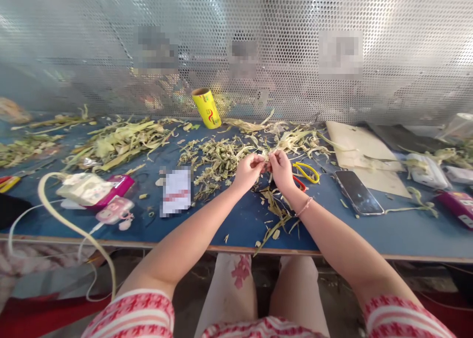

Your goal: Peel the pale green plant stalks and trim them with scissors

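Note:
Both hands meet over the middle of the blue table among dried plant pieces. My left hand (248, 171) is closed, thumb and fingers pinched on a small pale plant piece (264, 157). My right hand (281, 170) pinches at the same piece from the other side; the fingers hide most of it. Left of them spreads a heap of short, greenish-brown plant bits (216, 160). Just behind lie longer pale dried stalks (295, 140). Beside my right hand are yellow and red looped handles (308, 173), apparently of a cutting tool, partly covered by the hand and wrist.
A yellow cardboard tube (207, 109) stands tilted near the perforated metal panel (281, 47). Rightward lie a phone (359, 192) and a beige board (364, 151). On the left are a stalk pile (123, 141), a power strip (86, 189) with cables, and a pixelated packet (176, 191).

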Tool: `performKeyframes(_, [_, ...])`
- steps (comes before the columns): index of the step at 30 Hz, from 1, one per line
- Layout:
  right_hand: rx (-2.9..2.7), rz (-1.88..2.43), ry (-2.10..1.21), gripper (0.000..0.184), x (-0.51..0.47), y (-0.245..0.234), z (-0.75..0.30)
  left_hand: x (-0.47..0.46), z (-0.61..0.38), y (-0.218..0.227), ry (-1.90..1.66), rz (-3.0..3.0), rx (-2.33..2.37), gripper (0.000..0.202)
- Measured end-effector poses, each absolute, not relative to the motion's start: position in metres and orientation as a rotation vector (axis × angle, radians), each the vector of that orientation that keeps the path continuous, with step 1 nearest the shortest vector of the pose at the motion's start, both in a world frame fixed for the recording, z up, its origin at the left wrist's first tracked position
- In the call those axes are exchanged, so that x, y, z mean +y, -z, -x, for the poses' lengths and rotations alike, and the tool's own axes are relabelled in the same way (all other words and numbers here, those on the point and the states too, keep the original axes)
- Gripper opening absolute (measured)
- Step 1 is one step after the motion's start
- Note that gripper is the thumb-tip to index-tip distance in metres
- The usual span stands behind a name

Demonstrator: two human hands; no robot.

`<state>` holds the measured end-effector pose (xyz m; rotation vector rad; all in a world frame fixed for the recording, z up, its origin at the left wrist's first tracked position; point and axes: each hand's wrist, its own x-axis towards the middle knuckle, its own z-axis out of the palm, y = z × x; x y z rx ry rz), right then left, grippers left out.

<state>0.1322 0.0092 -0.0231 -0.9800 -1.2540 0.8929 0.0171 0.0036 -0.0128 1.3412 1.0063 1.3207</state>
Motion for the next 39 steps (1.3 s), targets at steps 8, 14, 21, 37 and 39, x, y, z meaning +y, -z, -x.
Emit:
performKeyframes(8, [-1.342,0.99,-0.863,0.022,0.007,0.022,-0.13,0.008,-0.008,0.012,-1.226,-1.912,1.178,0.015])
performKeyframes(14, [-1.273,0.953,-0.945,0.022,0.007,0.021,-0.128,0.005,-0.006,0.012,-1.192,-2.106,1.132,0.014])
performKeyframes(21, [-1.267,0.935,-0.952,0.024,0.007,0.021,-0.129,0.009,-0.002,0.017,-1.187,-2.117,1.004,0.013])
performKeyframes(37, [-1.202,0.952,-1.033,0.028,0.012,0.027,-0.129,0.007,-0.007,0.016,-1.2,-1.712,1.015,0.011])
performKeyframes(39, [-1.188,0.949,-1.034,0.028,0.012,0.027,-0.129,0.006,-0.006,0.016,-1.193,-1.691,1.023,0.01])
